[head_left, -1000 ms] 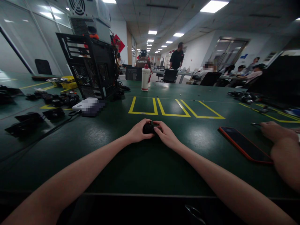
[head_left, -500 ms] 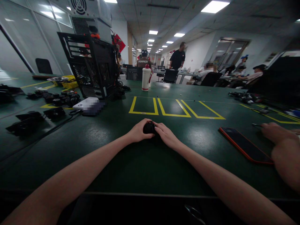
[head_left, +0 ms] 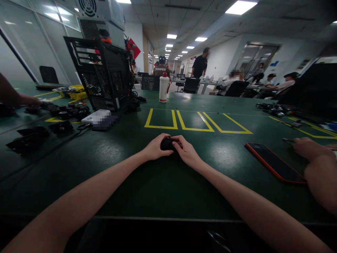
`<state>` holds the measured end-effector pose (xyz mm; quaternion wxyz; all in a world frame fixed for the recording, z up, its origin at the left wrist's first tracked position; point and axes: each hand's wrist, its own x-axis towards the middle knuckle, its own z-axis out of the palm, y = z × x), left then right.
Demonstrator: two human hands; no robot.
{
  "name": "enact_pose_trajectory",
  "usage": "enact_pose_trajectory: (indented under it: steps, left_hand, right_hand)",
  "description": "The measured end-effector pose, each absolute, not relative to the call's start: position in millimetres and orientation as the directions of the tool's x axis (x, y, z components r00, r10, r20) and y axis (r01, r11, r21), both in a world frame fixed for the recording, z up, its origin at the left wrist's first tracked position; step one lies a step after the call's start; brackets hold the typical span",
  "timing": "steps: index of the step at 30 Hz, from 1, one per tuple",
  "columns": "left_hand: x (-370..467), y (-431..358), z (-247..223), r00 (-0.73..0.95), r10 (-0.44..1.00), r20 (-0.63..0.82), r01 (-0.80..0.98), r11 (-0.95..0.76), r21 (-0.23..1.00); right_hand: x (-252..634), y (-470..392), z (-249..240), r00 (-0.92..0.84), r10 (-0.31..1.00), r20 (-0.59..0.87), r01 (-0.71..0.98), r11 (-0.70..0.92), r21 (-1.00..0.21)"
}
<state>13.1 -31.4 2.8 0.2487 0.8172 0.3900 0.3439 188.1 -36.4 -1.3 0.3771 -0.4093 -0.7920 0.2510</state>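
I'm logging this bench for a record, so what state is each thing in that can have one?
Left hand: curled around the black part
Right hand: fingers and thumb on the black part
Black part: held in both hands
Bottle: upright, red top on
Phone: lying flat, screen dark
Ceiling light: lit

On a green table [head_left: 147,189], a white bottle [head_left: 163,89] with a red cap stands upright at twelve o'clock. Nearer, toward half past twelve, yellow tape [head_left: 196,130] marks three open-topped outlines. A black computer case [head_left: 113,79] stands at eleven o'clock. Dark parts [head_left: 28,138] lie at ten o'clock. At two o'clock, a phone [head_left: 279,163] with an orange-red edge lies flat. Beyond the table, between twelve and one, a person [head_left: 199,66] in a dark top stands near a chair [head_left: 191,85].
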Motion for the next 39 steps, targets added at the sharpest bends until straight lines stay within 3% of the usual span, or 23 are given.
enact_pose_trajectory:
  steps: [5, 14, 23, 29, 39]
  left_hand:
    - [13.3, -29.6, 0.4, 0.452, 0.814, 0.366, 0.484, -0.568, 0.666]
    - [14.2, -29.1, -0.8, 0.45, 0.812, 0.371, 0.489, -0.572, 0.658]
    - [14.3, -30.2, -0.8, 0.439, 0.825, 0.356, 0.511, -0.555, 0.656]
    - [14.9, -30.5, -0.3, 0.435, 0.827, 0.355, 0.52, -0.553, 0.651]
    - [15.3, -27.8, -2.7, 0.441, 0.811, 0.384, 0.499, -0.577, 0.647]
  right_hand:
    - [187.9, -36.1, -1.1, -0.32, 0.869, 0.377, 0.561, 0.494, -0.664]
    - [186.9, -35.8, -2.4, -0.361, 0.853, 0.377, 0.568, 0.522, -0.636]
    - [186.3, -32.6, -3.0, -0.295, 0.887, 0.356, 0.642, 0.46, -0.613]
    - [187.9, -32.4, -1.7, -0.259, 0.89, 0.375, 0.574, 0.454, -0.682]
    - [187.5, -38.0, 0.5, -0.395, 0.842, 0.367, 0.485, 0.531, -0.695]
